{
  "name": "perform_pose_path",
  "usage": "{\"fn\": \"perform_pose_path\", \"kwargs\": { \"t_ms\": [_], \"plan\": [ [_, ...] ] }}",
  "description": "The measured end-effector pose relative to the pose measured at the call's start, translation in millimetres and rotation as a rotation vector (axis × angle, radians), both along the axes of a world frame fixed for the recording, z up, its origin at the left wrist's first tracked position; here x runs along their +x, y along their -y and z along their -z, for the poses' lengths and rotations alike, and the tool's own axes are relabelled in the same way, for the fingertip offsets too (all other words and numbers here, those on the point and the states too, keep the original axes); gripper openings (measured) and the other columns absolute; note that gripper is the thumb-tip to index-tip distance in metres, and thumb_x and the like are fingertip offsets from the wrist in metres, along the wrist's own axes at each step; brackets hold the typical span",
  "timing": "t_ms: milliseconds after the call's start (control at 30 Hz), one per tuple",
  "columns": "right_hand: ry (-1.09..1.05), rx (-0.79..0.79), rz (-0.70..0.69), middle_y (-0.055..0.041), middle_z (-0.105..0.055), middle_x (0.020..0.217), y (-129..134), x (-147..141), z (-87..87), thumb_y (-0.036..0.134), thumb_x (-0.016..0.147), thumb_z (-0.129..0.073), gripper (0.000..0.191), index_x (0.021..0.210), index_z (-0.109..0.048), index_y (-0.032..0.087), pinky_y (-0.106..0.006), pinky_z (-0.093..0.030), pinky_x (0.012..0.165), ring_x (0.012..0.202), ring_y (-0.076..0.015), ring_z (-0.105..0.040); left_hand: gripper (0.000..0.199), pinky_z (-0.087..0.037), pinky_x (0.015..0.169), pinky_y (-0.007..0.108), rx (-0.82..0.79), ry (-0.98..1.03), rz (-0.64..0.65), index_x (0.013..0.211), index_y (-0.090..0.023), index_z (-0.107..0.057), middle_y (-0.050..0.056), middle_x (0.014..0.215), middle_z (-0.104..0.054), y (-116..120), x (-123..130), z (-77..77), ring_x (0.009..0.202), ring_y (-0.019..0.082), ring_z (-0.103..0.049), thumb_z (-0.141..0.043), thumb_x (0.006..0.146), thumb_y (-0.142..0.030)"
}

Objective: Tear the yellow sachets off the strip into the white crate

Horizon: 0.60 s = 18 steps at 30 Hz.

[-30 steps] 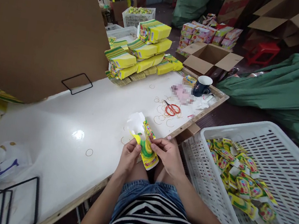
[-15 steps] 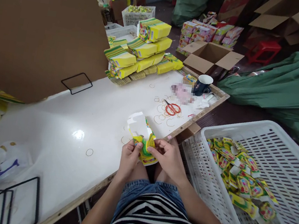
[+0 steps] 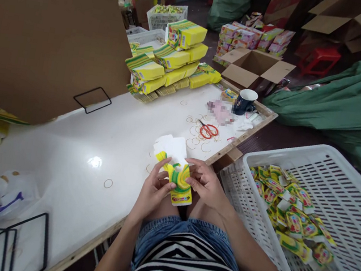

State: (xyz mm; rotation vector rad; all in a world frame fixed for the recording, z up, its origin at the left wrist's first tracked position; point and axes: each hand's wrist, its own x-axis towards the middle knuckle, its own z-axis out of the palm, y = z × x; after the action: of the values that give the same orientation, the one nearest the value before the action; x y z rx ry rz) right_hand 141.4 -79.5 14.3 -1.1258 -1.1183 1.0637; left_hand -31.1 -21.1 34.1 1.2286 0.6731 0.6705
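Between my hands, at the near edge of the white table (image 3: 71,160), is a yellow and green printed carton (image 3: 181,182), with its white inner side facing up at the far end. My left hand (image 3: 156,186) grips its left side, thumb on the printed face. My right hand (image 3: 205,183) holds the right side, thumb and fingers at its edge. Beyond the carton, red-handled scissors (image 3: 208,131) lie among several loose rubber bands (image 3: 193,143).
To my right stands a white plastic basket (image 3: 300,149) holding several small yellow cartons (image 3: 297,216). Bundled yellow cartons (image 3: 178,58) are stacked at the table's far end, near a dark mug (image 3: 245,103). A tissue pack (image 3: 4,199) and black wire frames (image 3: 16,237) lie at left.
The carton has turned more face-up, showing more of its printed front and a wider white inner side. My left fingers have spread and my right hand has shifted slightly along its edge.
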Motion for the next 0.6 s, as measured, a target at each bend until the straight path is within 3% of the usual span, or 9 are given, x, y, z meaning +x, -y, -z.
{"fn": "perform_pose_path", "kwargs": {
  "t_ms": [167,233,333,400,467,533,600],
  "plan": [
    [0.147,0.001,-0.089,-0.0024,-0.066,0.081,-0.2,12.8,-14.4,0.038,0.091,-0.055,0.022,0.093,-0.063,0.019,-0.026,-0.051,0.065,0.073,-0.0156,-0.062,0.04,-0.056,0.07,0.027,-0.061,0.007,0.099,0.113,-0.023,-0.053,0.005,0.094,-0.071,0.7,-3.3,-3.8,0.078,0.018,-0.07,-0.073,0.078,-0.025],
    [0.249,0.018,-0.06,-0.0017,-0.066,0.075,-0.2,13.8,-16.0,0.037,0.092,-0.052,0.023,0.083,-0.063,0.019,-0.026,-0.048,0.065,0.07,-0.0153,-0.061,0.046,-0.056,0.068,0.027,-0.091,0.021,0.097,0.117,-0.025,-0.05,0.005,0.095,-0.072,3.0,-2.1,-1.5,0.076,0.018,-0.071,-0.074,0.077,-0.025],
    [0.256,0.012,0.013,-0.0033,-0.068,0.083,-0.7,11.5,-12.4,0.036,0.092,-0.054,0.02,0.097,-0.065,0.02,-0.028,-0.049,0.068,0.076,-0.0172,-0.063,0.076,-0.058,0.071,0.031,-0.121,0.039,0.081,0.138,-0.033,-0.029,0.007,0.108,-0.07,5.1,0.1,2.6,0.082,0.02,-0.072,-0.074,0.077,-0.026],
    [0.203,-0.009,0.038,-0.0043,-0.068,0.088,-1.6,10.4,-8.9,0.038,0.091,-0.055,0.031,0.116,-0.061,0.021,-0.03,-0.051,0.069,0.078,-0.0184,-0.064,0.082,-0.058,0.074,0.032,-0.111,0.03,0.082,0.142,-0.032,-0.026,0.009,0.113,-0.069,4.8,1.0,4.8,0.087,0.022,-0.071,-0.074,0.077,-0.027],
    [0.219,0.022,0.039,-0.0058,-0.068,0.093,-2.6,12.2,-7.4,0.041,0.092,-0.054,0.033,0.118,-0.063,0.023,-0.033,-0.051,0.076,0.086,-0.0201,-0.064,0.067,-0.058,0.075,0.031,-0.076,0.007,0.075,0.136,-0.027,-0.04,0.01,0.114,-0.069,3.7,1.4,6.5,0.09,0.022,-0.071,-0.074,0.078,-0.028],
    [0.294,0.081,0.053,-0.0078,-0.067,0.098,-3.1,16.3,-9.0,0.044,0.093,-0.049,0.033,0.103,-0.072,0.023,-0.036,-0.048,0.086,0.097,-0.0222,-0.061,0.049,-0.058,0.075,0.03,-0.021,-0.031,0.039,0.124,-0.024,-0.052,0.01,0.117,-0.068,2.8,2.1,7.7,0.09,0.021,-0.07,-0.072,0.079,-0.028],
    [0.334,0.07,0.038,-0.0077,-0.065,0.093,-2.8,20.1,-12.5,0.046,0.093,-0.048,0.036,0.096,-0.074,0.021,-0.035,-0.048,0.082,0.092,-0.0215,-0.061,0.041,-0.058,0.075,0.029,0.034,-0.071,-0.007,0.119,-0.023,-0.058,0.009,0.12,-0.067,3.0,3.6,8.6,0.088,0.02,-0.07,-0.07,0.08,-0.026]
  ]
}}
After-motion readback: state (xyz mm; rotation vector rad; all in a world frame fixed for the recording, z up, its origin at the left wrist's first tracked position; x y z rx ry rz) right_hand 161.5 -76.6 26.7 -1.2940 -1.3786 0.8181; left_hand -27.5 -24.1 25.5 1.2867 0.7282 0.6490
